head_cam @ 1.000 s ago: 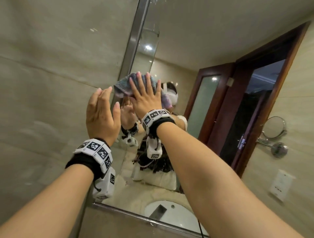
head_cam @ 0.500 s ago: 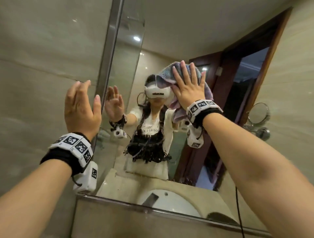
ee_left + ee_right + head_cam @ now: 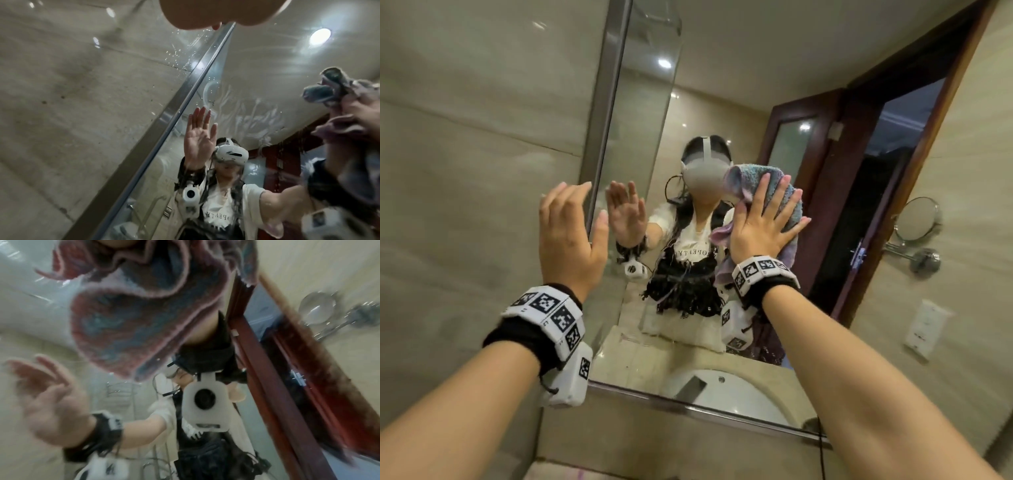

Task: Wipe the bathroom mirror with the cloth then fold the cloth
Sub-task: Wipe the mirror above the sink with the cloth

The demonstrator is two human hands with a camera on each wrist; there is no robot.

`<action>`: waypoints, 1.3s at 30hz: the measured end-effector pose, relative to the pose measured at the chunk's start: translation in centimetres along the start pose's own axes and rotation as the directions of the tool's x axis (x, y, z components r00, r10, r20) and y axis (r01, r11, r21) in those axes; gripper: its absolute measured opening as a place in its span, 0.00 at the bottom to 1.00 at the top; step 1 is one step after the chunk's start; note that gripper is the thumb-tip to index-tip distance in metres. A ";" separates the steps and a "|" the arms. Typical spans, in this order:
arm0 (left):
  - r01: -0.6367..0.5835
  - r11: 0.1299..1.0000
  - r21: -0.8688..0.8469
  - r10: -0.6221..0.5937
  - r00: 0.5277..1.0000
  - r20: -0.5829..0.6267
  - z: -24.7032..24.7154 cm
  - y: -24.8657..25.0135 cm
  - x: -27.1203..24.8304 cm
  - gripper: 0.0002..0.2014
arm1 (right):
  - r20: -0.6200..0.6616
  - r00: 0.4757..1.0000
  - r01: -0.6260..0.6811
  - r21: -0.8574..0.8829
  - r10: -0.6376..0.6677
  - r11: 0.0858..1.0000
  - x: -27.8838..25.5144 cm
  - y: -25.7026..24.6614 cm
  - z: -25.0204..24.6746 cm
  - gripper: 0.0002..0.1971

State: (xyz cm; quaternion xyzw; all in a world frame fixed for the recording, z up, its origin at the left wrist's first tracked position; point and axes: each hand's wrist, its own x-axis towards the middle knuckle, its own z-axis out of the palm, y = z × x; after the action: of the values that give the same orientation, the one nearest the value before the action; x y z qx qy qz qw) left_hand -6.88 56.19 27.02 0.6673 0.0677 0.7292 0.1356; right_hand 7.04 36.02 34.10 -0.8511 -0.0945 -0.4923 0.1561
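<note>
Beige wall tiles frame the mirror [image 3: 722,102], whose steel edge runs up its left side and along the bottom. The right hand [image 3: 760,226] lies flat on the cloth [image 3: 760,178], fingers straight and spread, and presses the bunched cloth against the glass about midway up, right of centre; loose folds hang below the palm toward the wristband. Half a second ago the cloth sat higher on the glass, and a second ago it was up against the left edge, so the stroke has swept across from left to right and is now coming down. The left hand [image 3: 570,233] hangs open just before the left edge, fingers straight and close together, holding nothing; whether it touches the frame cannot be told. It has stayed there throughout the sweep.

The left wrist view shows pale smears [image 3: 246,116] on the upper glass and droplets [image 3: 185,53] near the top of the left edge, so that patch seems to be wetted but not dried. By this reckoning the wiping is partway done: the upper band has been covered, while the lower glass above the bottom edge, where the basin [image 3: 722,390] is reflected, is probably still to come. Folding has not begun; the cloth is crumpled.
</note>
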 end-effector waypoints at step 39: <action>0.111 0.991 -0.072 -0.108 0.993 0.052 2.6 6.2 -1.2 0.19 | 0.057 0.875 0.483 -0.141 -0.480 0.864 4.2 6.2 -2.5 0.29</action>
State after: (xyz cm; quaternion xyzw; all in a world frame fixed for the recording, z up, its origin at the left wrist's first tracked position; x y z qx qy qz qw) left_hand -4.89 49.67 27.88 0.6744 0.0736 0.7065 0.2018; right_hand 9.10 29.34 37.83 -0.8146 -0.2679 -0.5130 -0.0375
